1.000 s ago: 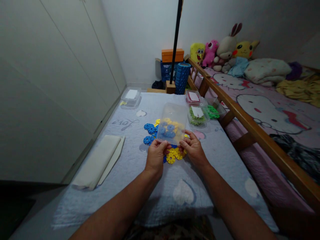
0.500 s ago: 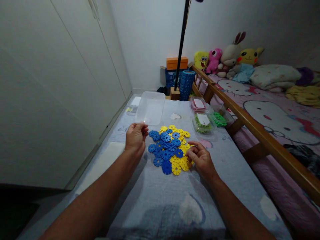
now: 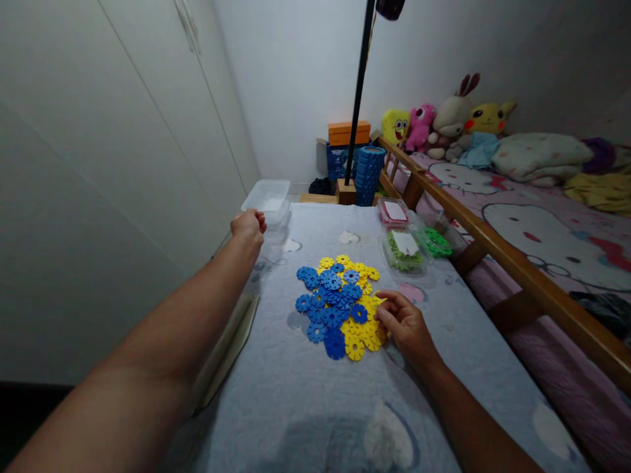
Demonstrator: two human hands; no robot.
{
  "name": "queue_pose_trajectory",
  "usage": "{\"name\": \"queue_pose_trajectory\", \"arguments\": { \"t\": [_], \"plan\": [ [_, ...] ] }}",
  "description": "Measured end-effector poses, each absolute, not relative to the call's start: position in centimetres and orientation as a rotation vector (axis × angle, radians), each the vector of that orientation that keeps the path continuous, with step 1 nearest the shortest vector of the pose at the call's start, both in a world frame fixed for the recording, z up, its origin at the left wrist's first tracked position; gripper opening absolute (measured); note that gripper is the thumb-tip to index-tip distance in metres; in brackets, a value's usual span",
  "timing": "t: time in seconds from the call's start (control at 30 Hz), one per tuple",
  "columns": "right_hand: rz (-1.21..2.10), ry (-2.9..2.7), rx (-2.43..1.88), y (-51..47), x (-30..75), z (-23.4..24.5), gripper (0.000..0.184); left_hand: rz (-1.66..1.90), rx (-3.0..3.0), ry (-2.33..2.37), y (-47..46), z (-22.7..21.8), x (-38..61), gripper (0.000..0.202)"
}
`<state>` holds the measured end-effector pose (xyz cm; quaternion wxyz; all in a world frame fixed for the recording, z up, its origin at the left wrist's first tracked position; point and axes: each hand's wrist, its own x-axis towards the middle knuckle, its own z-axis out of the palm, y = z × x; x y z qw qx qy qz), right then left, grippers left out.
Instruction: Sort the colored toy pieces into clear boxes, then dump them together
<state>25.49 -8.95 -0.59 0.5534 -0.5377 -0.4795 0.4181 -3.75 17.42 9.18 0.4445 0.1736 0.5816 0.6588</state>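
Observation:
A heap of blue and yellow flower-shaped plastic discs (image 3: 340, 303) lies on the pale blue quilt (image 3: 315, 407). My right hand (image 3: 401, 322) rests at the heap's right edge, fingers curled together against the yellow discs; whether it pinches one is not visible. My left arm reaches far forward and left. My left hand (image 3: 249, 225) is closed at the near corner of a clear plastic container (image 3: 269, 196), which sits at the quilt's far left corner on top of another clear box.
Clear tubs of green pieces (image 3: 405, 249) and a pink-lidded tub (image 3: 393, 211) stand at the far right, beside the wooden bed rail (image 3: 497, 259). A folded white cloth (image 3: 231, 338) lies left. A black pole (image 3: 357, 98), a blue foam roller (image 3: 367, 174) and a wardrobe (image 3: 123, 164) border the area.
The clear container was lifted off the discs and carried by my left hand to the far left corner. My right hand let go of it and dropped to the heap's right edge.

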Motion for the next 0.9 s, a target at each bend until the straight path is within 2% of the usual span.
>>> {"name": "queue_pose_trajectory", "arguments": {
  "t": [0.9],
  "plan": [
    [1.009,-1.177,-1.297,-9.1,25.6,-0.8,0.032,1.634,0.615,1.482,23.0,7.0,-4.0,0.022]
  ]
}}
